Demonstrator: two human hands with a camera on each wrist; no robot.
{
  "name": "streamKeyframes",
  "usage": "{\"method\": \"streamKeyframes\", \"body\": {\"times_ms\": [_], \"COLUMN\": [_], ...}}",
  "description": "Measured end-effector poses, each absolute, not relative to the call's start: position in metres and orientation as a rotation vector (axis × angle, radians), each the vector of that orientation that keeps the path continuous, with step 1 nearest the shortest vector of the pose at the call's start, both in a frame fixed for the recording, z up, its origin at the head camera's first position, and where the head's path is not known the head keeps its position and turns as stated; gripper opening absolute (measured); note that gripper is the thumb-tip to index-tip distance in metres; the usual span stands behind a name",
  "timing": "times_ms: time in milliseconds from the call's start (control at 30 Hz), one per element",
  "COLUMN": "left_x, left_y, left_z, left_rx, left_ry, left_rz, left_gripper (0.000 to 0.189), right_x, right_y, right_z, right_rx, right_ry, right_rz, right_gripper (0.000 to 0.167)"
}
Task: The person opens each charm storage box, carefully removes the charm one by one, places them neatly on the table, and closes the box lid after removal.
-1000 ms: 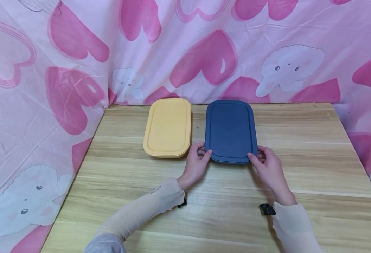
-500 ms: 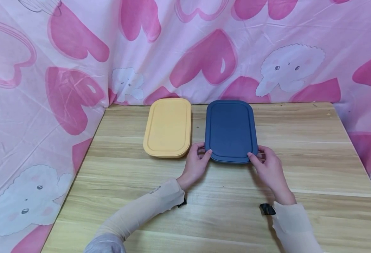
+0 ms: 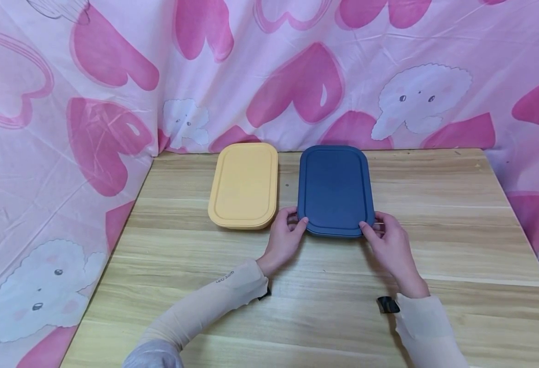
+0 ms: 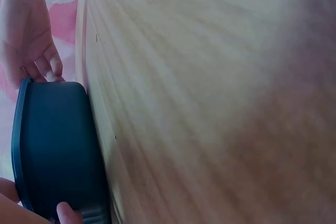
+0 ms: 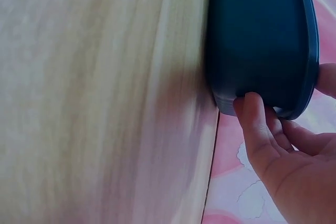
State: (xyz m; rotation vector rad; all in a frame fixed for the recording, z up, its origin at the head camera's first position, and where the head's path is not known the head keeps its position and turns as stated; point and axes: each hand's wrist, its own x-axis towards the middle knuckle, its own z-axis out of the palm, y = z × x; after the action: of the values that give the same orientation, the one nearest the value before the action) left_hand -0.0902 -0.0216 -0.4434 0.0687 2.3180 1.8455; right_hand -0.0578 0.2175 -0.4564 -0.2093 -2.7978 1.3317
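A dark blue lidded food container [image 3: 335, 189] stands on the wooden table with its lid on. At its near left corner my left hand [image 3: 285, 237] holds it, thumb on the lid's rim and fingers along the side. My right hand [image 3: 393, 248] grips the near right corner in much the same way. The right wrist view shows the right thumb at the rim and fingers against the wall of the blue container [image 5: 257, 35]. Seen from the left wrist, its base sits at the table surface, and part of the left hand [image 4: 21, 211] is cut off.
A yellow lidded container [image 3: 243, 186] stands to the left, a narrow gap from the blue one. Bare wooden table [image 3: 324, 317] lies in front and to the right. Pink patterned cloth [image 3: 292, 71] hangs along the back and left sides.
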Motion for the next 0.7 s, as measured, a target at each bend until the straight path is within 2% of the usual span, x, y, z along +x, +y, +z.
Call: {"method": "streamKeyframes", "body": {"times_ms": [167, 700], "left_x": [-0.098, -0.101], "left_y": [-0.022, -0.023], "left_z": [-0.472, -0.467], "left_rx": [0.084, 0.113], "left_ry": [2.364, 2.426], "left_rz": [1.835, 1.779], "left_gripper": [0.039, 0.039], "right_x": [-0.058, -0.059], "right_y": [0.217, 0.216], "right_z": [-0.456, -0.456], "right_rx": [-0.201, -0.204], "right_ry": [-2.798, -2.817], "right_rz": [1.313, 1.292], "right_gripper": [0.057, 0.058]}}
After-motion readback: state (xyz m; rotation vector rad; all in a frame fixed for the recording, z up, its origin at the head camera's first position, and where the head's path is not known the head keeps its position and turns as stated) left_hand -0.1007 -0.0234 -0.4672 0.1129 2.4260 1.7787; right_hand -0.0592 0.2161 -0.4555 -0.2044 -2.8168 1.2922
